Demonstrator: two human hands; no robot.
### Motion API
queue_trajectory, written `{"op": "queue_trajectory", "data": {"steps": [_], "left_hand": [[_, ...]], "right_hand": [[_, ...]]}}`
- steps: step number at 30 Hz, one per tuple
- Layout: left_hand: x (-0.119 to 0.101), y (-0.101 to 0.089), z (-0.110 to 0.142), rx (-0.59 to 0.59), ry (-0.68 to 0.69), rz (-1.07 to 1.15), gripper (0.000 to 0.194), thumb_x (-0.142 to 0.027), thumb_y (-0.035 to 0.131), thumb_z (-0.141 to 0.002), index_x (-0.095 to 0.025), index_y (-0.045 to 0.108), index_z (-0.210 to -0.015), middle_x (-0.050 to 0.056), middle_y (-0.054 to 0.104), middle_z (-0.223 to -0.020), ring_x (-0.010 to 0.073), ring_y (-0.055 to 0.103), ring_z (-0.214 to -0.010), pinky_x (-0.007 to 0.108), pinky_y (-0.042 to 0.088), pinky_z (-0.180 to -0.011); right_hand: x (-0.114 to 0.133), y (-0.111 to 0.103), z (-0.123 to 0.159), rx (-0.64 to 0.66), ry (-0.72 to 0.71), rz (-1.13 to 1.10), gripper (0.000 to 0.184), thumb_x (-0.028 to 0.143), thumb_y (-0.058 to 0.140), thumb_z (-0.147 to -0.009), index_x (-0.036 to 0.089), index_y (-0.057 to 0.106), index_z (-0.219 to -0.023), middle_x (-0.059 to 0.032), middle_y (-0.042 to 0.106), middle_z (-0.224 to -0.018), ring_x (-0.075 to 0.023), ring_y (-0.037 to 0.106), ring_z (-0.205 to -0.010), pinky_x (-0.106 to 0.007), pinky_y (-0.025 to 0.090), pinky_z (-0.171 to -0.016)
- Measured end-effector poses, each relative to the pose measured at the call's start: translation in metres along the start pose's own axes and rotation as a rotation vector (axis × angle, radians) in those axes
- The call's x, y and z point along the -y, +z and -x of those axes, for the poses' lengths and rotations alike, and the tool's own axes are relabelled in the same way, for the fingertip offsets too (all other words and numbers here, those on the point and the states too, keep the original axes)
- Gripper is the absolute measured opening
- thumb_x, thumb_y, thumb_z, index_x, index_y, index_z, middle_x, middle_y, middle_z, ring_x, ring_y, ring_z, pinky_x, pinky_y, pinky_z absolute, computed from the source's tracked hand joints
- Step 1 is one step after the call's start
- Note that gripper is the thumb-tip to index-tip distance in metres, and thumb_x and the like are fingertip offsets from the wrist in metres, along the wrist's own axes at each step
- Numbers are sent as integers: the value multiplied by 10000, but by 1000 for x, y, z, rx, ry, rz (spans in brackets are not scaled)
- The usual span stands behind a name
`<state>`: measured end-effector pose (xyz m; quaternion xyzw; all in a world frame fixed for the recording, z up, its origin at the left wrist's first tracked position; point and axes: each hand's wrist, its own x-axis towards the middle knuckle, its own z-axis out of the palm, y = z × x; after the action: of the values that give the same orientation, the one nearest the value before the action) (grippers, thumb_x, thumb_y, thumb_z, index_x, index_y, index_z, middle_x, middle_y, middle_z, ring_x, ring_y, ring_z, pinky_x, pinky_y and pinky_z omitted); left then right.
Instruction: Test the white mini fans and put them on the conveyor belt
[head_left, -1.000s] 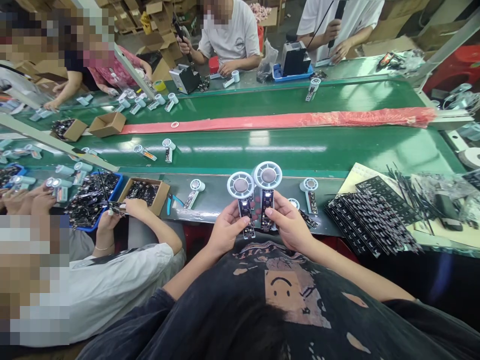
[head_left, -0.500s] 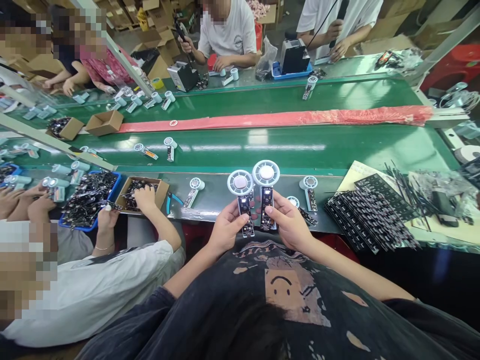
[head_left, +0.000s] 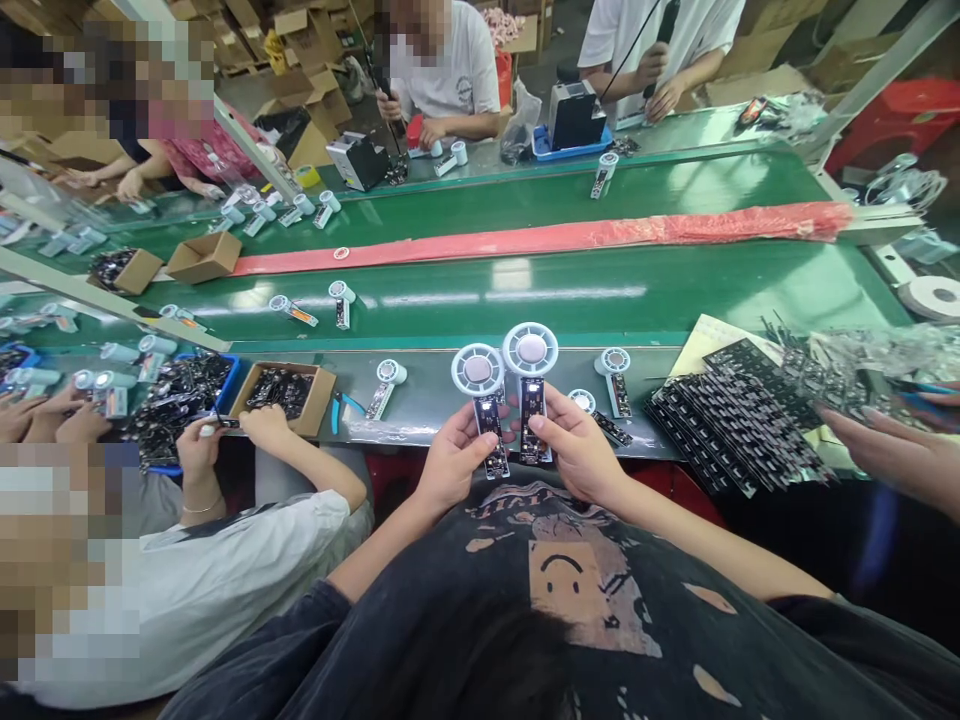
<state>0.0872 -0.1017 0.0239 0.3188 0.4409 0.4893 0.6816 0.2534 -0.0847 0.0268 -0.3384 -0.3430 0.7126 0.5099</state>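
Note:
My left hand (head_left: pixel 459 452) is closed round the handle of a light-blue handheld fan (head_left: pixel 478 371), its thumb on the black circuit board in the open handle. A second handheld fan (head_left: pixel 531 349) is in my right hand (head_left: pixel 574 440), gripped the same way. Both fans stand upright side by side, round heads touching or nearly so, and a small white light shows on each board. Just right of my right hand, another fan (head_left: pixel 582 401) lies tilted on the bench, with one more fan (head_left: pixel 616 360) beyond it. A further fan (head_left: pixel 391 372) lies to the left.
Stacked circuit-board panels (head_left: pixel 739 425) lie at right, where another person's hand (head_left: pixel 885 455) reaches in. At left are blue cutters (head_left: pixel 337 412), a cardboard box (head_left: pixel 319 400) of boards and a co-worker's hands (head_left: pixel 266 428). Beyond the bench runs a green conveyor belt (head_left: pixel 450 310).
Another person's hands have come in from the right edge over the panels. The left co-worker's hand went into the box and back out. My hands keep both fans nearly still.

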Motion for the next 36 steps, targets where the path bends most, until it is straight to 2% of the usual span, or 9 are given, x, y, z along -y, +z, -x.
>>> {"op": "queue_trajectory", "data": {"steps": [8, 13, 18, 25, 36], "left_hand": [[4, -2, 3, -28, -1, 19, 600, -425, 922, -645, -182, 697, -1145, 136, 749, -1186, 310, 727, -1061, 449, 575, -974], [5, -6, 5, -49, 5, 15, 620, -425, 924, -641, -183, 687, -1160, 130, 752, -1184, 290, 726, -1057, 435, 570, -987], [3, -13, 8, -57, -23, -12, 608, -450, 909, -656, -182, 682, -1152, 135, 753, -1170, 256, 754, -882, 401, 615, -840], [2, -10, 7, -37, 15, 34, 608, -419, 925, -639, -198, 690, -1155, 126, 734, -1234, 309, 687, -1157, 467, 526, -1059], [6, -11, 4, 24, 26, 34, 616, -420, 913, -657, -186, 695, -1184, 138, 736, -1224, 319, 707, -1109, 476, 539, -1029]], "right_hand": [[-4, 0, 2, 1, 29, -1, 485, 441, 845, -752, 284, 701, -1188, -36, 693, -1277, -263, 602, -1251, -496, 390, -1183], [-7, 1, 1, 4, 52, -7, 511, 445, 856, -735, 290, 686, -1191, -31, 716, -1221, -264, 629, -1211, -499, 438, -1145], [-7, 3, 0, -16, 50, 32, 558, 491, 864, -716, 283, 676, -1199, -39, 738, -1158, -273, 664, -1143, -504, 483, -1097], [-13, 4, 1, -17, 65, -38, 514, 427, 863, -729, 285, 678, -1187, -32, 728, -1180, -265, 648, -1168, -495, 465, -1114], [-13, 11, 5, -31, 30, 1, 456, 398, 851, -745, 295, 689, -1158, -17, 699, -1253, -249, 603, -1250, -483, 391, -1186]]}}
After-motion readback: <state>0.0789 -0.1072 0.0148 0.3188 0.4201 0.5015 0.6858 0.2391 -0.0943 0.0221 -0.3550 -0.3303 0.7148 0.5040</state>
